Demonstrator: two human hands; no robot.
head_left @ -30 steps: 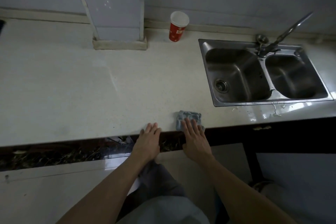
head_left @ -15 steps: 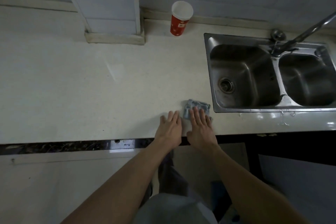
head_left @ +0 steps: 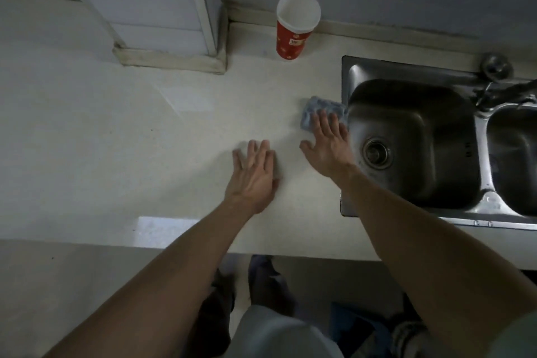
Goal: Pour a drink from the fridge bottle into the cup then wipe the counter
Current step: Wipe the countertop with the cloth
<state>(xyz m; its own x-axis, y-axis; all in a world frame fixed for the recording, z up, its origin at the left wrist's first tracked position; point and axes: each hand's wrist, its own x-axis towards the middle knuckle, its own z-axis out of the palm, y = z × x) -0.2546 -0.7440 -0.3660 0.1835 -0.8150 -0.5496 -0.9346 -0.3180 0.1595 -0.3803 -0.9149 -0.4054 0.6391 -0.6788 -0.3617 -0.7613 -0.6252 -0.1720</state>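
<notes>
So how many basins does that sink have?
2. The left basin, with a drain, lies just right of the cloth; the right basin sits beside it, cut off by the picture's edge. Anything further right is out of view.

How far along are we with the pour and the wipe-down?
Looks done: pouring; the red cup stands upright by the back wall and no bottle is in view, though the cup's contents cannot be seen. In hand: wiping; the right hand presses the blue cloth flat on the counter beside the sink, left hand flat nearby. Left: likely the counter's wide left stretch.
</notes>
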